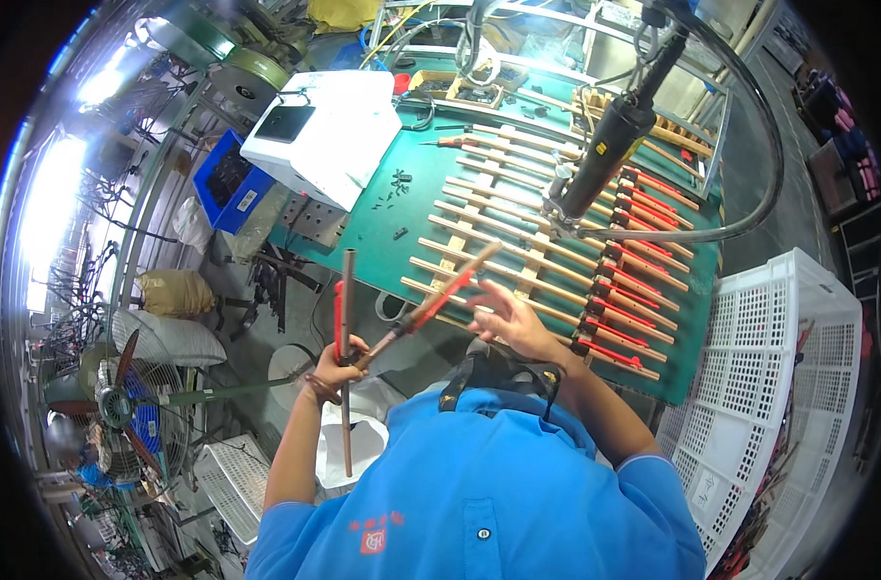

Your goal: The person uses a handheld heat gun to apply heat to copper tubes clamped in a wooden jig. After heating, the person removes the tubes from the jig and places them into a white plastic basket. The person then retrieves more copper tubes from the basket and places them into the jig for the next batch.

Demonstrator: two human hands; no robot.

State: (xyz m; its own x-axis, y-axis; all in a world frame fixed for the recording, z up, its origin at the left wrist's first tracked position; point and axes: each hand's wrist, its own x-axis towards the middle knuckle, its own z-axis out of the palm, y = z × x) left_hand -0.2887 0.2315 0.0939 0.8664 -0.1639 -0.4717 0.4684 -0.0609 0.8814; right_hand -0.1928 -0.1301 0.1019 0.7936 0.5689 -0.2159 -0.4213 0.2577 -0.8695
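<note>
My left hand [337, 369] is closed around a slim wooden rod [347, 416] with a red strip and a black fitting, held in front of the bench's near left corner. A second wooden rod [411, 317], also with a red part, slants up from the left hand toward the right and is blurred. Beside its upper end my right hand [513, 324] has its fingers apart and grips nothing. On the green bench top [382, 217], several similar rods [518, 244] lie in a row across wooden supports, with black fittings and red strips at their right ends.
A black power driver [609, 145] hangs over the rods with its hose looping right. A white machine [329, 135] and a blue bin [230, 184] stand left, near small black parts [400, 184]. White crates [740, 406] flank the right; a fan [116, 406] stands left.
</note>
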